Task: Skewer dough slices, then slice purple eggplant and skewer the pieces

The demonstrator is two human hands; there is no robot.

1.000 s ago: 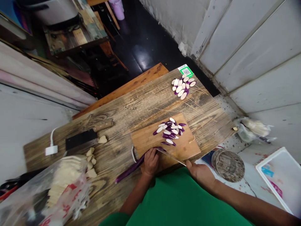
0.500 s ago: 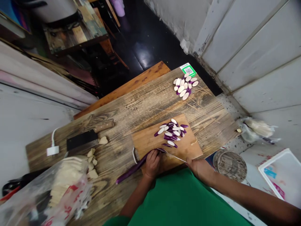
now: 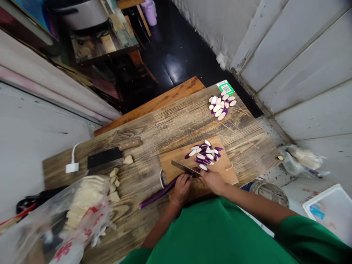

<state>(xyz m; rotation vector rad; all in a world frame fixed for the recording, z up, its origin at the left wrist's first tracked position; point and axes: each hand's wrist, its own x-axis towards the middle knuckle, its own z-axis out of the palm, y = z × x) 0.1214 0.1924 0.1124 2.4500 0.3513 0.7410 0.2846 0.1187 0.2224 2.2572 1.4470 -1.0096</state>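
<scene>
A long purple eggplant lies slanting across the near left edge of a wooden cutting board. Closed over its upper end is my left hand. My right hand grips a knife, whose blade points to the upper left over the board, just beyond my left fingers. Its handle is hidden in my fist. Several slanted eggplant slices, white inside with purple skin, lie heaped on the board past the blade.
Another pile of eggplant slices sits at the far right beside thin wooden skewers and a QR card. To the left lie a cleaver, pale chunks, a white charger and a plastic bag.
My right hand has moved left and forward with the knife, so the blade now reaches past my left fingers. My left hand stays on the eggplant. The whole view has shifted slightly.
</scene>
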